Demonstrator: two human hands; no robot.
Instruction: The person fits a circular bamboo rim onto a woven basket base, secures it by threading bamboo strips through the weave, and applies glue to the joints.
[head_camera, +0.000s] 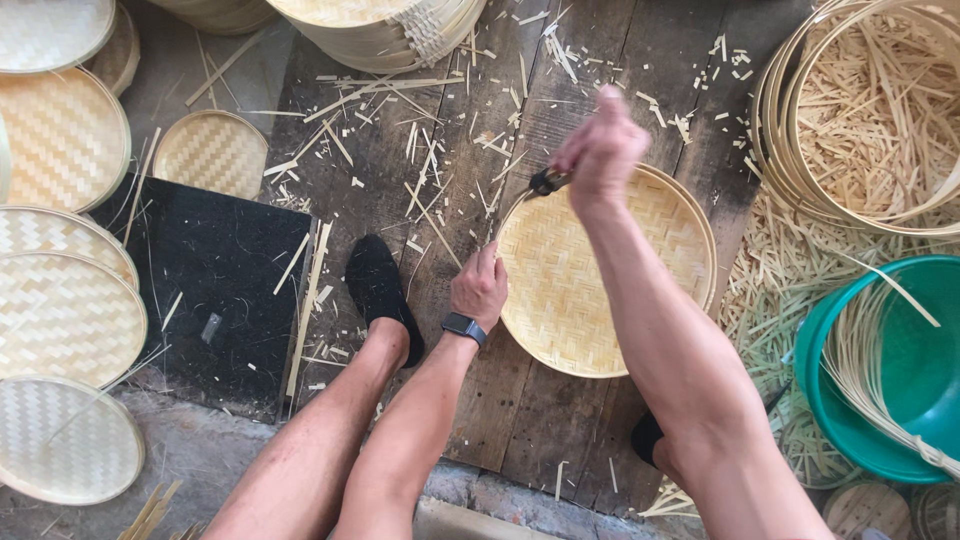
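A round, pale woven tray (600, 290) lay at frame centre; the left hand (480, 288) gripped its rim, the right hand (600, 150) clenched what seemed a dark-handled knife (545, 182), blade indistinct.

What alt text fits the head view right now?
A person's right hand holds a dark-handled knife at the rim of a round woven tray, steadied by the left hand on a board floor littered with bamboo scraps.
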